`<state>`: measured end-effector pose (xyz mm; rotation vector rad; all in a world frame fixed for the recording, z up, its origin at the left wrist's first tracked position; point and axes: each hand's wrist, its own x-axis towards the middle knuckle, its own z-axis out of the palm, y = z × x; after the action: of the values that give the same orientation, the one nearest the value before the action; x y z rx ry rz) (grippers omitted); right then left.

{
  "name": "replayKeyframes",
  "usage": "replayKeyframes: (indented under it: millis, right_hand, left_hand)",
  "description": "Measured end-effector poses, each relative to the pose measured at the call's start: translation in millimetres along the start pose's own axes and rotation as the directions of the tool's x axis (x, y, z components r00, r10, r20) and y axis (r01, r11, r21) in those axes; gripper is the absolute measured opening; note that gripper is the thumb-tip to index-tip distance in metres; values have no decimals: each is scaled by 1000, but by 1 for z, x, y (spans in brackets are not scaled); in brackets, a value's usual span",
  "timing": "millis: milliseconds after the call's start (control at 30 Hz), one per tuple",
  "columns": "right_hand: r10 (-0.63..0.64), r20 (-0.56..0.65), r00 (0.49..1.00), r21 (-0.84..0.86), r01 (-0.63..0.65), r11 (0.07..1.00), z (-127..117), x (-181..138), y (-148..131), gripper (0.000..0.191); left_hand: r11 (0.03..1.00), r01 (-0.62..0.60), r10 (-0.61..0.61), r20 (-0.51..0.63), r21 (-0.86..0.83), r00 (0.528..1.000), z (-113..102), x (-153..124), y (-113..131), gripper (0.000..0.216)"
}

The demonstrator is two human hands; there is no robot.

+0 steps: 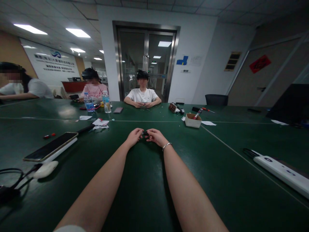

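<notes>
Both my arms reach forward over the dark green table (pixel 147 180). My left hand (pixel 134 137) and my right hand (pixel 156 136) meet just above its surface. Between their fingertips is a small dark object (pixel 145 132), too small and too covered by fingers to name. Each hand pinches it from its own side, with thumb and fingers closed. A silver bracelet (pixel 166 146) circles my right wrist.
A phone (pixel 54 146) on a white block lies left, near cables and a white device (pixel 45 169). Two water bottles (pixel 89 102) stand behind. A small box (pixel 193 120) sits right of my hands, a power strip (pixel 282 172) farther right. Several people sit across the table.
</notes>
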<state>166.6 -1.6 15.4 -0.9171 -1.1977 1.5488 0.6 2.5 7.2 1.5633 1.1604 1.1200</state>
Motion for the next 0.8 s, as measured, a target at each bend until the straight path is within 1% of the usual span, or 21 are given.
replayKeyframes:
  millis: [100, 233, 633, 733, 800]
  right_hand:
    - [-4, 6, 1000, -4, 4, 1000, -1, 0, 1, 2]
    - [0, 6, 1000, -12, 0, 1000, 0, 1, 0, 1]
    - [4, 8, 1000, -15, -4, 1000, -1, 3, 2, 3]
    - [12, 4, 1000, -12, -12, 1000, -1, 2, 1, 1]
    - [18, -5, 1000, -2, -18, 1000, 0, 1, 0, 3]
  left_hand:
    - [1000, 3, -3, -38, -18, 999, 1, -1, 2, 27]
    - [999, 18, -18, -22, -31, 1000, 1, -1, 4, 26]
    - [999, 34, -35, -41, -29, 999, 0, -2, 4, 22]
    - [1000, 7, -8, -40, -28, 999, -1, -2, 2, 26]
    - [998, -51, 49, -46, -31, 998, -3, -2, 0, 30]
